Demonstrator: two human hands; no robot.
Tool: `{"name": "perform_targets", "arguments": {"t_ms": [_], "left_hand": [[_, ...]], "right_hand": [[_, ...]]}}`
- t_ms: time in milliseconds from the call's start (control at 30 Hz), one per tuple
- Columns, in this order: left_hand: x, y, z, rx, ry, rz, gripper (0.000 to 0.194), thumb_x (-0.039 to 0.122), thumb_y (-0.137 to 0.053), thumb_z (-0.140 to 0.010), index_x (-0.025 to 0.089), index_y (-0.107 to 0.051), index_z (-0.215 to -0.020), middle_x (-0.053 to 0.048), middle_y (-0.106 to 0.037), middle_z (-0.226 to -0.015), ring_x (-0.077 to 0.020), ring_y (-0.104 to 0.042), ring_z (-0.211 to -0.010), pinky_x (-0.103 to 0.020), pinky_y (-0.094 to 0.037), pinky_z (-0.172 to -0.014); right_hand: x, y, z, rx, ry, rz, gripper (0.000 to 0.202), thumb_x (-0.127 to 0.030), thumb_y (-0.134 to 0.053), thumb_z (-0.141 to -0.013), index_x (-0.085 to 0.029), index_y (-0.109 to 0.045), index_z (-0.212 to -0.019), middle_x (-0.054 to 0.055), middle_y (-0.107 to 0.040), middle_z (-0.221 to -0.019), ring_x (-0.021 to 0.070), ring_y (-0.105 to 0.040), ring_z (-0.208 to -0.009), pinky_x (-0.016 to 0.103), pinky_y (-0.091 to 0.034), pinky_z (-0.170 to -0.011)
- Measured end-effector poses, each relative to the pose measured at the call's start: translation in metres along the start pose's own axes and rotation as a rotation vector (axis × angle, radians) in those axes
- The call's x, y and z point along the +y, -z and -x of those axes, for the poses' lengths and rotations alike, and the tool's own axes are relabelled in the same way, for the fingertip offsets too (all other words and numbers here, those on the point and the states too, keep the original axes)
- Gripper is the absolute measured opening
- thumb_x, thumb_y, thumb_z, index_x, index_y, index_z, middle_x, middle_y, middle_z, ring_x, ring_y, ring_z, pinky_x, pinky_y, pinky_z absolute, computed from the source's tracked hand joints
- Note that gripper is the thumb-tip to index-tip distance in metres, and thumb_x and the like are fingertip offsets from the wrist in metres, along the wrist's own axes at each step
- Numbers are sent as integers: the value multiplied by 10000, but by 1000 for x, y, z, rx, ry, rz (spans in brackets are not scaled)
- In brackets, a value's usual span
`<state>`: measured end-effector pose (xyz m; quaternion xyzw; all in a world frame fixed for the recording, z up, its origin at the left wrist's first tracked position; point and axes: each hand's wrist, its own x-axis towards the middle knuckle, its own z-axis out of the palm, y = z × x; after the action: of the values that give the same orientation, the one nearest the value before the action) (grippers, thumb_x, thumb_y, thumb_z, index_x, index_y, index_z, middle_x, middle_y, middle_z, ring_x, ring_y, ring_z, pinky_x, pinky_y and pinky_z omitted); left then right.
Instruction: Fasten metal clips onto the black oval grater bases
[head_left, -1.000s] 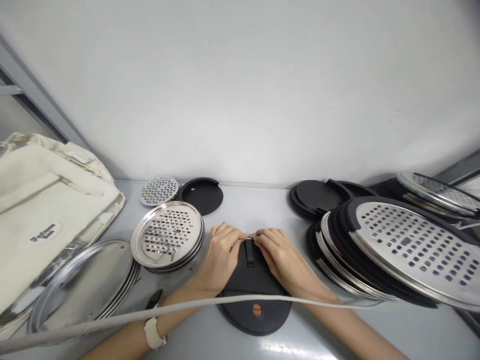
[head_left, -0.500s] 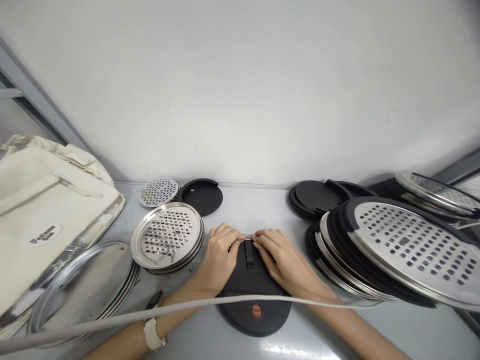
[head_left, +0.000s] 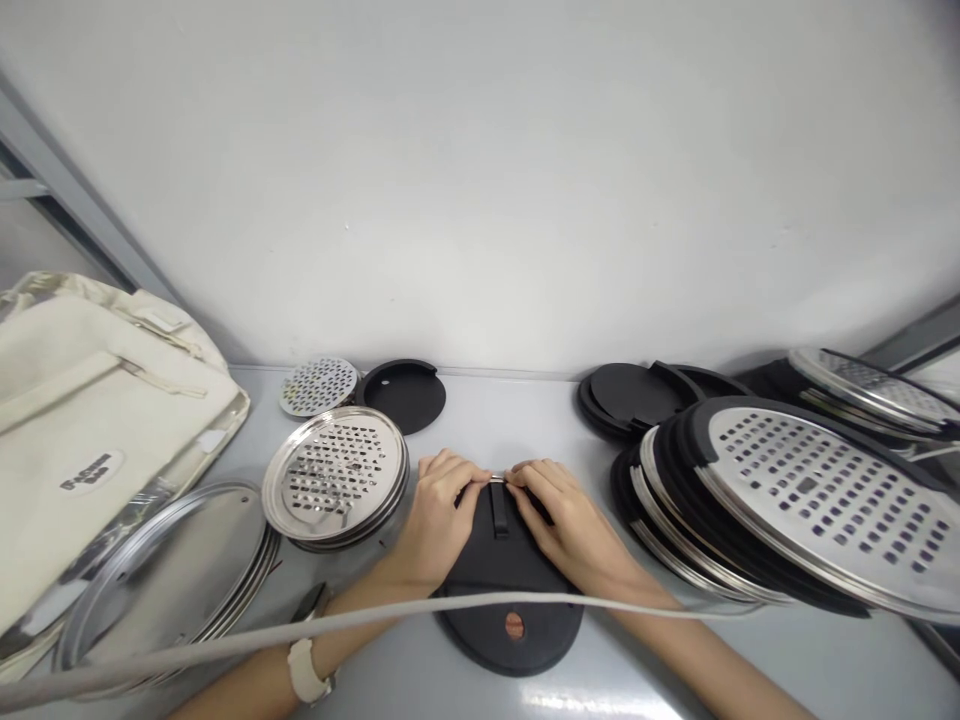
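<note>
A black rounded plate (head_left: 501,562) lies flat in front of me, with a copper-coloured round spot near its close end. A narrow black strap or clip (head_left: 500,512) runs along its far part. At the top of that strap sits a short thin silver metal rod (head_left: 497,480). My left hand (head_left: 445,505) pinches the rod's left end between thumb and fingers. On the right end, the fingers of my right hand (head_left: 553,510) are closed the same way. Both hands rest against the plate's far half, hiding its sides and far edge.
Round perforated metal grater plates (head_left: 336,472) are stacked at left, beside plain metal discs (head_left: 180,570) and a cream bag (head_left: 97,430). Rightward lean larger grater plates with black rims (head_left: 832,490). Black discs (head_left: 637,395) lie near the wall. A white cable (head_left: 390,610) crosses the foreground.
Almost nothing differs. Both hands keep their pinch on the small rod, and the view has shifted very slightly.
</note>
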<state>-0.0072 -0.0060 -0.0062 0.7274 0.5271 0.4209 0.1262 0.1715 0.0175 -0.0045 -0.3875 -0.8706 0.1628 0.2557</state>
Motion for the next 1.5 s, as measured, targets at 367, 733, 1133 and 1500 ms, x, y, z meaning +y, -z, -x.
{"name": "perform_targets", "arguments": {"t_ms": [367, 733, 1133, 1500], "left_hand": [[3, 2, 1, -101, -24, -177, 141, 88, -508, -896, 185, -543, -799, 17, -591, -784, -162, -526, -816, -338, -329, -792], [3, 1, 2, -74, -29, -155, 130, 84, -517, -882, 188, -551, -813, 14, -616, -835, -162, -528, -858, -339, -321, -816], [4, 2, 2, -79, -44, -208, 143, 54, -512, -854, 181, -532, -790, 8, -584, -811, -168, -511, -841, -341, -317, -794], [5, 2, 3, -83, -52, -203, 123, 90, -502, -887, 191, -541, -830, 9, -574, -819, -169, -508, -854, -340, -307, -806]], "right_hand": [[0, 1, -1, -1, -15, -6, 125, -178, -413, -958, -208, -534, -964, 53, -596, -897, 205, -544, -874, 372, -467, -791], [3, -1, -1, 53, -6, -7, 129, -183, -423, -955, -209, -548, -963, 57, -586, -909, 211, -541, -886, 370, -469, -788], [2, 1, -1, 12, -20, -34, 137, -180, -412, -964, -211, -542, -992, 49, -563, -930, 199, -514, -907, 368, -457, -822], [2, 4, -1, -22, -47, -39, 97, -205, -452, -948, -215, -537, -993, 51, -561, -971, 208, -514, -937, 368, -451, -835]]}}
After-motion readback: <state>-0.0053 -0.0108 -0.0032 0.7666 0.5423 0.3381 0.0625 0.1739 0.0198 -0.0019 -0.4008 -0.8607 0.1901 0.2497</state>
